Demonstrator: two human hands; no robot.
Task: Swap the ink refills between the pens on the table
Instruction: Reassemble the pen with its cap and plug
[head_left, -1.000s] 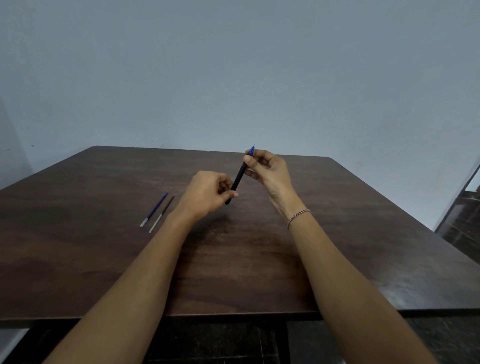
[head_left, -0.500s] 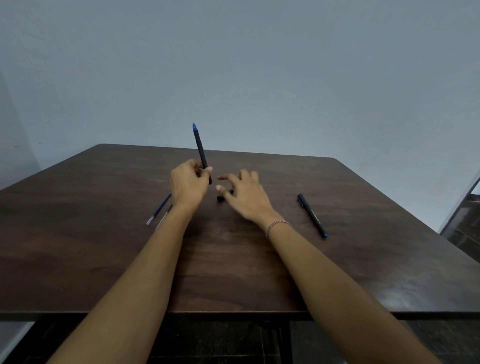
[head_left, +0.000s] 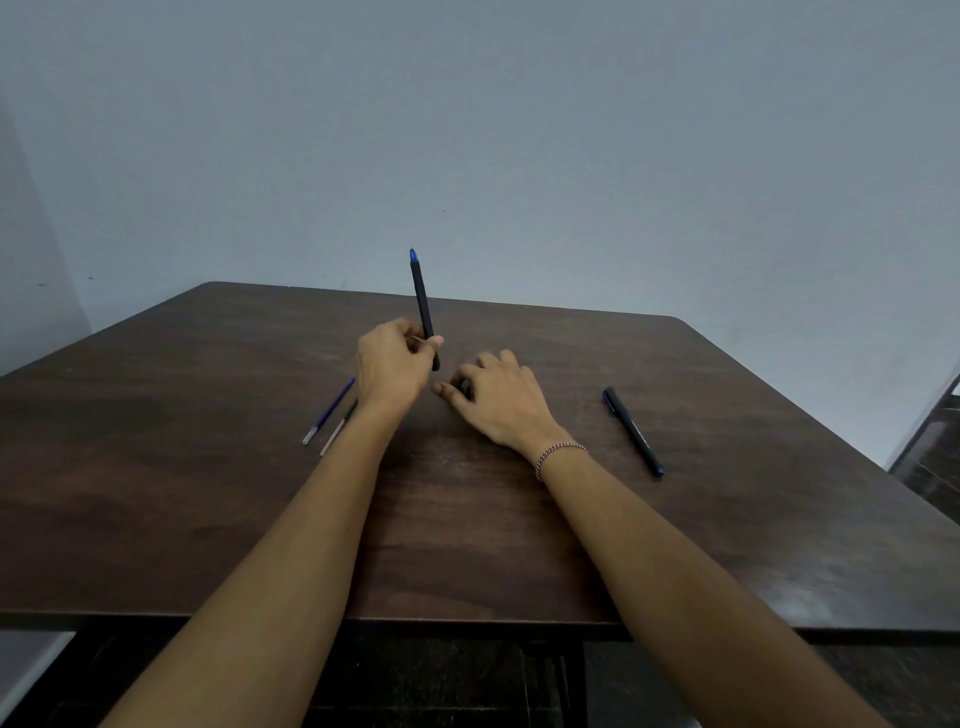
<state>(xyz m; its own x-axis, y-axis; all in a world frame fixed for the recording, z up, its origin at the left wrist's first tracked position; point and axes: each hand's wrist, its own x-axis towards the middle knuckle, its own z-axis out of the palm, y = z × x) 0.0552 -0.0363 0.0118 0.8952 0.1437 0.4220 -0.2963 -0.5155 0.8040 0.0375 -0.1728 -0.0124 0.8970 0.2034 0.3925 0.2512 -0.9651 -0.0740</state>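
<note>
Left hand (head_left: 389, 366) pinches the black pen (head_left: 423, 306) low down, upright; right hand (head_left: 498, 397) curls over something small on the table (head_left: 208, 519); two refills (head_left: 332, 415) left, second pen (head_left: 632, 431) right; light, slick, thin, so grip mid-shaft.

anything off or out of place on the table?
Nothing stands out. Two loose refills lie side by side left of the left hand, which holds a pen upright. A second pen lies intact right of the right hand. No spills or damage.
</note>
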